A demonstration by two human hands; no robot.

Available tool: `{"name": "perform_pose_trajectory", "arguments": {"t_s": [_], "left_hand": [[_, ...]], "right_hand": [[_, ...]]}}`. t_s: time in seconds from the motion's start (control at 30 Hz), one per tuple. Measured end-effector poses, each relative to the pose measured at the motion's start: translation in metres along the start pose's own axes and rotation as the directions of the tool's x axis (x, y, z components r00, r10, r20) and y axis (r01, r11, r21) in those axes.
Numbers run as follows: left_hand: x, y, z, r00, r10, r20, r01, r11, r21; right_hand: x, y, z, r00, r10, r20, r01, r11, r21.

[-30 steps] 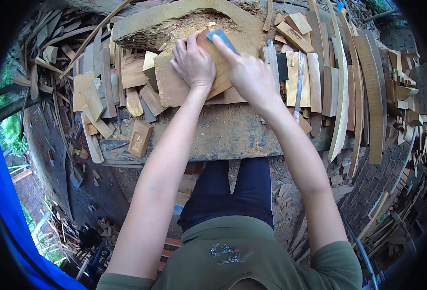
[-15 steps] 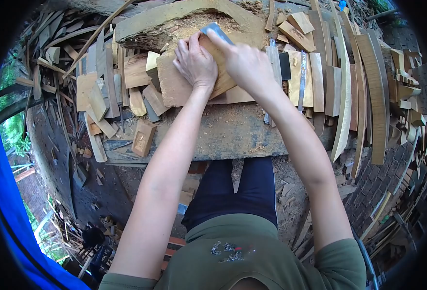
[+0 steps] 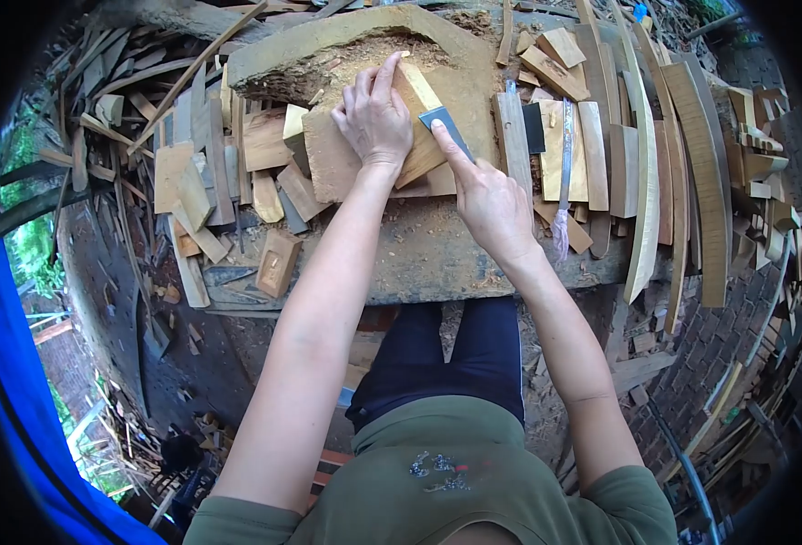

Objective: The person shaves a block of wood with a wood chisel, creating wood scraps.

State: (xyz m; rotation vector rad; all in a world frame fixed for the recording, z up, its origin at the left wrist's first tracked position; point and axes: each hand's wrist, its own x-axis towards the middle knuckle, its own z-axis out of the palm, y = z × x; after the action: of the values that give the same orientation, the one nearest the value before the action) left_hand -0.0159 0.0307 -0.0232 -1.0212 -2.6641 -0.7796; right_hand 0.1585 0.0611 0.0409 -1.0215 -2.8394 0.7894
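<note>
Your left hand point(image 3: 373, 125) lies with fingers spread on the wooden piece point(image 3: 421, 148), in from the middle of the workbench's point(image 3: 419, 263) near edge. Your right hand point(image 3: 496, 207) grips a flat blade point(image 3: 446, 132), index finger extended along it; the blade seems to touch the wood.

- Worktop point(image 3: 419, 265), right side: curved wooden strips point(image 3: 706, 182), side by side;
- Front left: recessed wooden block point(image 3: 278, 262);
- Far left: blue sheet point(image 3: 21, 391);
- Lower right: brick paving point(image 3: 699, 341).
</note>
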Motion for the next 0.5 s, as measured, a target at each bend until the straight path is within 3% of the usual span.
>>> {"name": "perform_pose_trajectory", "arguments": {"t_s": [0.07, 0.13, 0.27, 0.33, 0.43, 0.5], "left_hand": [[-0.001, -0.004, 0.006, 1.0, 0.005, 0.009, -0.005, 1.0, 0.03], [0.004, -0.005, 0.009, 0.995, -0.095, -0.002, 0.095, 0.993, 0.072], [0.0, -0.005, 0.001, 0.994, -0.078, 0.074, 0.071, 0.993, 0.092], [-0.007, 0.0, 0.005, 0.989, -0.14, -0.041, 0.139, 0.99, -0.019], [-0.01, -0.004, 0.009, 0.99, -0.131, -0.057, 0.129, 0.991, -0.042], [-0.009, -0.006, 0.01, 0.989, -0.138, -0.045, 0.137, 0.99, -0.043]], "right_hand": [[-0.001, 0.0, 0.0, 1.0, 0.006, -0.002, -0.006, 1.0, 0.007], [-0.002, 0.0, 0.005, 0.999, 0.009, -0.045, -0.007, 0.999, 0.042], [-0.006, -0.001, 0.004, 0.995, 0.008, -0.098, -0.001, 0.998, 0.068], [-0.021, -0.001, -0.006, 0.999, 0.021, 0.028, -0.019, 0.999, -0.043], [-0.038, 0.006, -0.016, 0.997, -0.009, 0.082, 0.019, 0.991, -0.133], [-0.031, 0.012, -0.01, 0.998, -0.03, 0.048, 0.034, 0.994, -0.099]]}}
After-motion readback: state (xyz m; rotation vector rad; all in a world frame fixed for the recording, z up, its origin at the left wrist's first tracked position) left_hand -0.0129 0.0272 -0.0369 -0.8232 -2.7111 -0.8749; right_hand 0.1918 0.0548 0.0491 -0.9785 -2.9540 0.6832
